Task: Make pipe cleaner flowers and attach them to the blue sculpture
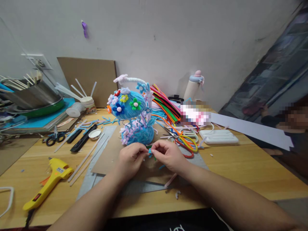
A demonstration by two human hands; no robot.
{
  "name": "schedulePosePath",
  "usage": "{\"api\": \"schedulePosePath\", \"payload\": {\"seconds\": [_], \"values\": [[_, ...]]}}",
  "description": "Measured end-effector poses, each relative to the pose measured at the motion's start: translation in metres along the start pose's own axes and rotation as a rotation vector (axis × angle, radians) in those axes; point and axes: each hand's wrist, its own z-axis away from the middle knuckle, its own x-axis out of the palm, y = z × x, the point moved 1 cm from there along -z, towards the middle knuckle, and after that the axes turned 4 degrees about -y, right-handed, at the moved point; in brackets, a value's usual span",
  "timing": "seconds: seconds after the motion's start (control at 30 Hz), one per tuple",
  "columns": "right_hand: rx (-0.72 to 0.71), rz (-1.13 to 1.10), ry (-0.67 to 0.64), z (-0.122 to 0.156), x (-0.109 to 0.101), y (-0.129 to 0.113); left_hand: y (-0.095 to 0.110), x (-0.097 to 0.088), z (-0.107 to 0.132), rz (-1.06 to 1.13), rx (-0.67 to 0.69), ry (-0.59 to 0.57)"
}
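Note:
Between the fingertips of both hands is a small blue pipe-cleaner flower (150, 153), partly covered by the fingers. My left hand (133, 158) pinches it from the left, and my right hand (168, 155) pinches it from the right. Just behind them stands a blue pipe-cleaner lantern-like craft (137, 109), dotted with small coloured flowers, with a white curved stem over its top. Its round blue base (144, 134) carries pink flowers. Under the hands lies a brown cardboard sheet (106, 162) on a grey mat.
Left of me lie a yellow glue gun (49, 183), glue sticks (88, 158), a black cutter (84, 138) and dark scissors (55, 138). Behind my right hand are scissors with yellow and red handles (186, 142) and bundled pipe cleaners (166, 106). A white case (218, 137) and bottle (192, 86) stand right; another person is at the far right.

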Motion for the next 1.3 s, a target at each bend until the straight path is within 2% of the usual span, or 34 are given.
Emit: {"api": "schedulePosePath", "payload": {"seconds": [0.13,0.4,0.47,0.57,0.7,0.77,0.93,1.03,1.2,1.3], "values": [[-0.001,0.029,0.026,0.001,0.003,0.001,-0.002,0.002,0.001,-0.035,0.007,-0.048],[0.251,-0.357,-0.034,-0.003,0.01,0.009,-0.001,0.004,0.005,-0.079,0.205,-0.065],[0.313,-0.43,-0.072,-0.004,0.01,0.01,-0.001,0.004,0.004,-0.072,0.212,-0.076],[0.283,-0.377,-0.102,-0.003,0.006,0.004,-0.002,0.003,0.001,0.054,0.084,-0.078],[0.036,-0.105,-0.105,0.001,-0.001,-0.005,-0.004,0.001,-0.003,0.251,-0.08,-0.027],[-0.001,-0.076,-0.111,0.002,-0.001,-0.006,-0.003,0.001,-0.004,0.3,-0.151,-0.016],[0.08,-0.282,-0.151,0.0,0.002,-0.002,0.0,0.001,-0.004,0.348,-0.298,-0.043],[0.102,-0.431,-0.185,-0.001,0.003,-0.002,0.0,0.002,-0.005,0.475,-0.392,-0.077],[0.082,-0.629,-0.339,-0.001,0.0,-0.001,-0.004,0.003,-0.004,0.924,-0.595,-0.315],[0.056,-0.631,-0.398,0.0,-0.002,0.0,-0.005,0.002,-0.003,1.022,-0.643,-0.375]]}}
